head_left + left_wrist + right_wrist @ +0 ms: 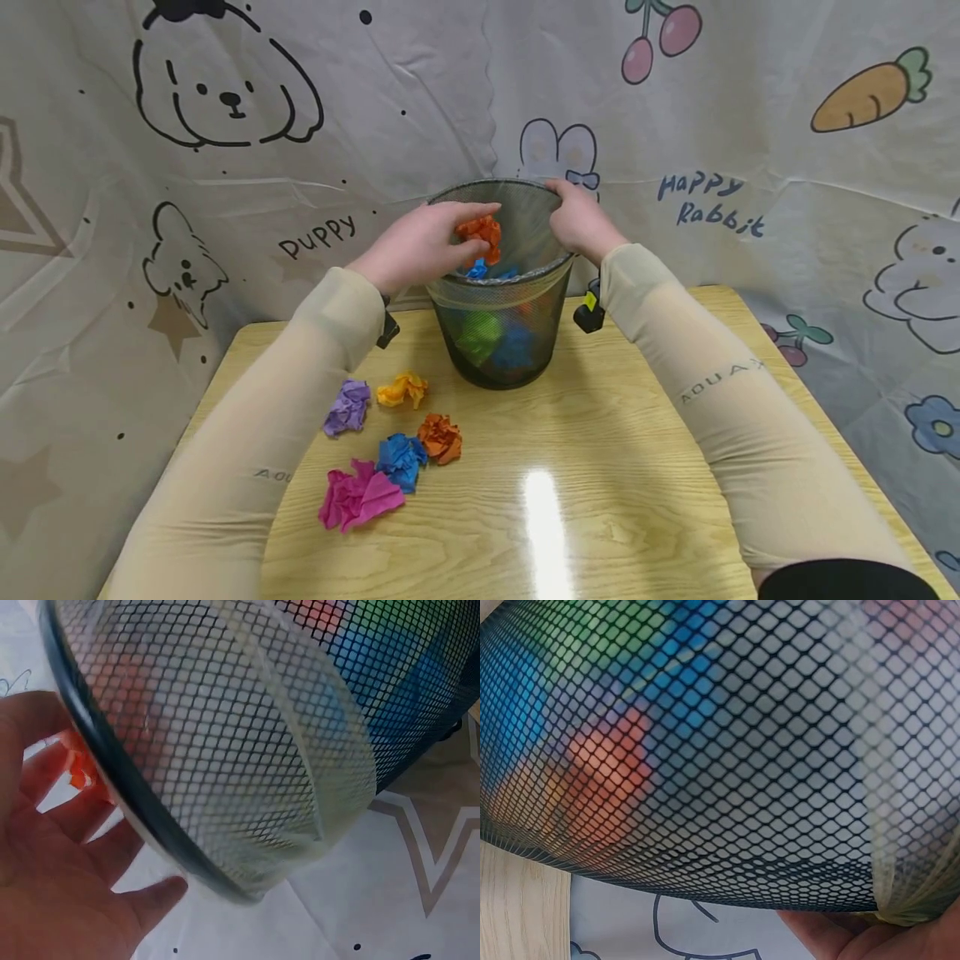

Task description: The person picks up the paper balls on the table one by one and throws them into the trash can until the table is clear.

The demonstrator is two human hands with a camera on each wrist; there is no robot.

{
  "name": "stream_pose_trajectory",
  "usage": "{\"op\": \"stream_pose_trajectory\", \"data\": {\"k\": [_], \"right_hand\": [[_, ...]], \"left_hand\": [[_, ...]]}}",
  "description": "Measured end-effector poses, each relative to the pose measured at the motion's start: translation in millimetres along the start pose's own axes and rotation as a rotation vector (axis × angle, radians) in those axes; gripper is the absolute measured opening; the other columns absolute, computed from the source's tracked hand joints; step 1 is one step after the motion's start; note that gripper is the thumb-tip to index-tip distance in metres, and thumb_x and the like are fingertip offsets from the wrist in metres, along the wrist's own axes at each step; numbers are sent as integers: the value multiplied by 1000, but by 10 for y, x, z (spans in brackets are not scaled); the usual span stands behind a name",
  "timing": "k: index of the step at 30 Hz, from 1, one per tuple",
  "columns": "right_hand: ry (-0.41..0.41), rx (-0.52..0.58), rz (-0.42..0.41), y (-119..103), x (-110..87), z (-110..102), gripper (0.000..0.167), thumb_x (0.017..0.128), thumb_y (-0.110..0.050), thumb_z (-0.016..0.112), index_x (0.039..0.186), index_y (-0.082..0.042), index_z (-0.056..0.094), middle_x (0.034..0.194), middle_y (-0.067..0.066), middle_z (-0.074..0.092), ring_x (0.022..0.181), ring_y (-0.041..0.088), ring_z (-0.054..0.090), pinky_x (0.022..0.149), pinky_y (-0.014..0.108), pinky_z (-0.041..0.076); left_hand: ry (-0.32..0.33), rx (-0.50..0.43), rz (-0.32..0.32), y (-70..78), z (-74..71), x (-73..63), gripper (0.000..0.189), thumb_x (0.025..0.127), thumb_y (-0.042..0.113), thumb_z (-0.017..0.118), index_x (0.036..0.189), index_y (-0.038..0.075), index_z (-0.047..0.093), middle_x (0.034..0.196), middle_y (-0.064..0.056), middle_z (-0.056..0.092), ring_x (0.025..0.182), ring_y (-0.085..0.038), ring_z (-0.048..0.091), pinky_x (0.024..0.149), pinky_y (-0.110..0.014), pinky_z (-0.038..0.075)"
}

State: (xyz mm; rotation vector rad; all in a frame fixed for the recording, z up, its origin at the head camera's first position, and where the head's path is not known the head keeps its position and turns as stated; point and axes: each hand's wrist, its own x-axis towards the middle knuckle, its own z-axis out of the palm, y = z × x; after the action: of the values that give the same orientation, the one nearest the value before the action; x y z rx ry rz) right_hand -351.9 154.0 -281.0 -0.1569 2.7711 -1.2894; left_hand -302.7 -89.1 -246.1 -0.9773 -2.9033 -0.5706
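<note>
A crumpled ball of orange paper (487, 236) is between the thumb and fingers of my left hand (420, 242), just over the opening of a black mesh wastebasket (501, 371). In the left wrist view, that hand (60, 877) is at the rim (112, 765), with a bit of the orange paper (79, 771) showing past the fingers. My right hand (585, 221) grips the basket's rim on the right side. Its fingers (817, 934) show against the gathered liner edge in the right wrist view. Green paper (480, 333) and blue paper (513, 346) show through the mesh.
On the wooden table (637, 450), left of and nearer than the basket, lie crumpled papers: purple (347, 408), yellow (403, 389), orange (440, 439), blue (402, 461) and pink (360, 496). A printed cloth (420, 100) hangs behind the table.
</note>
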Motion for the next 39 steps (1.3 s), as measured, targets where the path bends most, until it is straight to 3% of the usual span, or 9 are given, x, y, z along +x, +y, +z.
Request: {"op": "stream_pose_trajectory", "data": {"k": [2,3,4,6,11,14,17,28,39], "right_hand": [[1,1,1,2,2,2,70,98,4,27,165,-15,21,168,7,23,73,21,51,47,27,32],[1,1,2,3,4,2,70,98,4,27,165,-15,21,168,7,23,72,21,50,47,27,33],[2,1,3,5,8,2,71,98,5,27,165,-16,21,168,7,23,71,21,50,47,27,33],[0,0,2,9,16,2,72,97,5,27,166,-16,20,169,6,22,67,19,48,47,27,33],[-5,-4,8,10,26,1,73,96,5,26,166,-16,20,169,5,20,79,21,53,47,28,34],[-3,-4,10,0,20,2,73,96,5,27,166,-16,20,169,5,20,110,24,53,49,28,35],[-2,0,13,-4,16,2,73,97,5,27,166,-17,20,169,5,20,122,27,49,49,29,35],[-6,5,20,-7,15,1,74,97,5,27,166,-18,18,170,5,19,117,29,55,48,28,34],[-9,-5,27,-7,15,14,74,97,5,26,166,-18,18,170,4,17,111,27,55,48,29,34]], "left_hand": [[-8,22,-1,-11,17,-5,59,105,42,57,160,28,40,142,0,59,109,-27,64,116,-55,28],[-5,40,0,-21,21,-8,61,105,46,55,160,28,37,148,-2,55,126,-27,57,120,-57,17],[3,56,2,-34,23,-13,63,105,50,52,161,29,36,155,-3,48,140,-26,45,122,-59,6],[16,67,-10,-55,17,-31,66,105,56,48,162,29,32,165,-5,32,153,-28,21,122,-59,4],[52,50,-45,-117,-17,-90,67,106,59,41,164,31,25,169,-8,21,155,-33,9,121,-59,-1],[71,38,-58,-172,-41,-130,67,106,58,40,165,30,23,169,-9,18,155,-33,8,121,-58,-2],[86,29,-64,-235,-61,-176,68,106,58,39,165,29,21,170,-10,15,155,-34,8,121,-58,-2],[112,-45,-151,-532,-129,-435,69,107,59,30,165,33,4,171,-7,-1,156,-29,2,122,-55,-1],[80,-102,-310,-1112,-88,-800,76,108,58,29,166,19,1,171,-16,-1,155,-36,-1,120,-63,2]]}}
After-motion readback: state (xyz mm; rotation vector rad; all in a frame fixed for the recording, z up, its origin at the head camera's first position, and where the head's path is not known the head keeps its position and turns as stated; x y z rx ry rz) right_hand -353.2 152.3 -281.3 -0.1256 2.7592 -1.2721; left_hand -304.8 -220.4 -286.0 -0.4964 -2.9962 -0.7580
